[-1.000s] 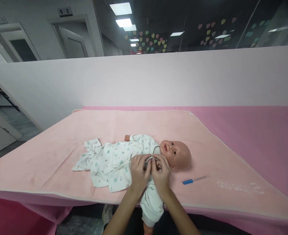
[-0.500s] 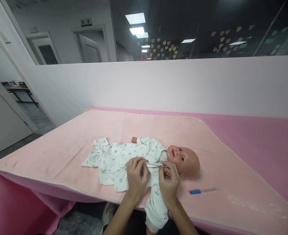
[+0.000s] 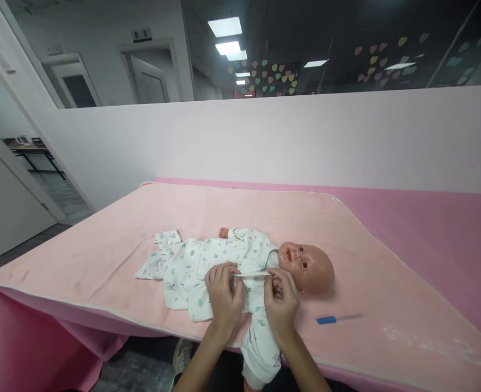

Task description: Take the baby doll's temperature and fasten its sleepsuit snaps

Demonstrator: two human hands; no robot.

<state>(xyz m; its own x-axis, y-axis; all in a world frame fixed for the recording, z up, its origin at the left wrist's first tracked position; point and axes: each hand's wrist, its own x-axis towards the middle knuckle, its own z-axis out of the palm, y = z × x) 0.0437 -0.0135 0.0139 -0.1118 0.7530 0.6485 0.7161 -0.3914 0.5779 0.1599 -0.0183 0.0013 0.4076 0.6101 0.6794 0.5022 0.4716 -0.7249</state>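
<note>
A baby doll (image 3: 314, 269) lies on its back with its head to the right, dressed in a white patterned baby outfit (image 3: 219, 253). My left hand (image 3: 226, 291) pinches the edge of the outfit's front flap over the doll's chest. Close to the doll's neck, my right hand (image 3: 281, 296) pinches the same edge. Between my two hands the white edge runs nearly straight. One sleeve (image 3: 260, 345) hangs over the table's front edge between my forearms. The outfit's legs lie flat to the left.
A pink blanket (image 3: 121, 234) covers the table under the doll. Right of my right hand lies a pen with a blue cap (image 3: 326, 320). Behind the table rises a white wall (image 3: 265, 141) with a window above it. A shoe (image 3: 182, 354) shows below the front edge.
My left hand has slid slightly left along the flap's edge, so the stretch between my hands is longer and straighter. My right hand has barely moved.
</note>
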